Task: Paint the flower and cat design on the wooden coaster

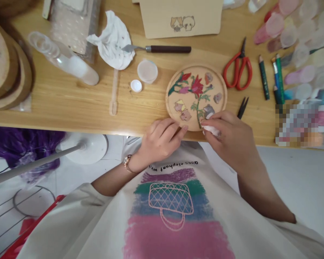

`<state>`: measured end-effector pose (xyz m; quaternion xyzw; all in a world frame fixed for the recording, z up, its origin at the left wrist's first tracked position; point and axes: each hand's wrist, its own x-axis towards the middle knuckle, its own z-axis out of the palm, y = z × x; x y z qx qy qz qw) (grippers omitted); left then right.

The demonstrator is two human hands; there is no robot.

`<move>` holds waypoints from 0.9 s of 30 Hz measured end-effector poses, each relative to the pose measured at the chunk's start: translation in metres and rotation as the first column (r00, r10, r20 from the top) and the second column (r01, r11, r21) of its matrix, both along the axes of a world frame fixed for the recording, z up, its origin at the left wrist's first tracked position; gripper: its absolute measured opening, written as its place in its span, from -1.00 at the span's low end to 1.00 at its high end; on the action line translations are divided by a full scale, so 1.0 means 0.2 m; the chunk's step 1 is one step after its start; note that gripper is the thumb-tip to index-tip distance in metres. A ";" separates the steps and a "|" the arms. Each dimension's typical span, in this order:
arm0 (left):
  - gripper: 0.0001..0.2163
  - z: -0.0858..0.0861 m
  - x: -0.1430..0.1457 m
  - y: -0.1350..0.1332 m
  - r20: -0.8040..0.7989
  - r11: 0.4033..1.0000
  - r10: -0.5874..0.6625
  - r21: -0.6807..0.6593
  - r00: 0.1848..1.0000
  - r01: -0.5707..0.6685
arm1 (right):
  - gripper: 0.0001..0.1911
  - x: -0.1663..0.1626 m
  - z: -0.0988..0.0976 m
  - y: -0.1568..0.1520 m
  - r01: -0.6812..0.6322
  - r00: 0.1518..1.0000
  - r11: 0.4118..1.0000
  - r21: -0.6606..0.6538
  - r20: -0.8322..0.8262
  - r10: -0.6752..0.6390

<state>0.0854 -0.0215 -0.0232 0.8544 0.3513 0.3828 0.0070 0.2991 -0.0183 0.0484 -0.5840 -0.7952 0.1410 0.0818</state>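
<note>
Plate (192,117) lies just ahead, my loosely open left hand (161,138) at its rim; my right hand (230,133) pinches tissue (212,130).

On the pale wooden table (82,102), a dark-handled metal palette knife (170,49) rests its blade on a crumpled white tissue (115,39), near a slim translucent plastic stick (115,91) and a small round white cap (136,85). Dark-bladed scissors with red looped handles (242,55) lie beside a dark green pencil (264,77). Beneath the table, shiny purple plastic strands (5,144) spread by a round white stand base (95,149).
</note>
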 end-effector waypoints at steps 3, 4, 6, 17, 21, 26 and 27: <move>-0.75 0.00 -0.01 -0.01 -0.011 0.998 -0.030 -0.057 0.999 0.029 | -0.84 -0.01 0.02 0.01 -0.008 0.999 0.999 -0.040 0.035 0.009; -0.74 0.00 -0.01 -0.01 -0.010 0.996 -0.039 -0.077 0.999 0.038 | -0.84 -0.01 0.02 0.02 -0.015 0.999 0.999 -0.047 0.049 0.017; -0.73 0.00 -0.01 -0.01 -0.013 0.994 -0.057 -0.098 0.998 0.055 | -0.83 -0.02 0.03 0.03 -0.036 0.996 0.998 -0.060 0.075 0.041; -0.72 0.00 -0.01 -0.01 -0.031 0.996 -0.047 -0.071 0.998 0.045 | -0.79 0.03 0.08 0.08 -0.163 0.980 0.981 -0.103 0.097 0.173; -0.76 0.01 -0.02 0.00 -0.051 0.996 -0.053 -0.078 0.997 0.049 | -0.84 0.11 0.11 0.06 -0.141 0.990 0.990 0.008 0.019 0.141; -0.80 0.04 -0.03 0.02 -0.040 0.999 -0.038 0.001 0.998 0.038 | -0.84 0.23 0.14 0.05 -0.040 0.999 0.997 0.067 0.015 0.039; -0.80 0.05 -0.03 0.02 -0.039 0.999 -0.031 0.011 0.999 0.031 | -0.84 0.25 0.13 0.06 -0.046 0.999 0.996 0.074 0.014 0.045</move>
